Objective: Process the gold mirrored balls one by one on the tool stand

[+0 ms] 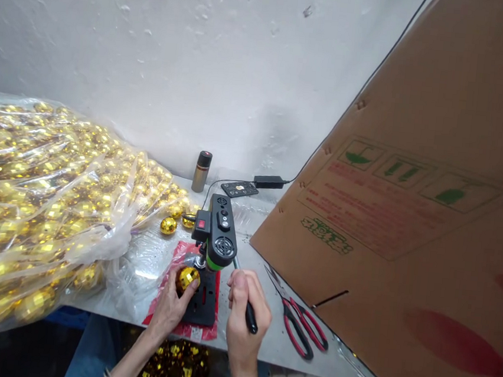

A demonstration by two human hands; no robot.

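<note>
My left hand (171, 306) holds a shiny gold faceted ball (189, 279) over the base plate of a small black drill press (223, 233), close below its head. The fingers are curled round the ball's left side, the thumb on its right. My right hand (246, 315) is wrapped round the black-ended lever (251, 319) at the machine's right side. Under the machine lies a red sheet (161, 292). Two more gold balls, one of them (168, 225) in full view, rest on the table left of the machine.
A big clear bag of gold balls (45, 204) fills the left. Red-handled scissors (300, 326) lie at the right beside a large cardboard box (408, 227). Behind the machine are a spray can (201, 172), a dark phone-like object (239, 188) and a power adapter (269, 182).
</note>
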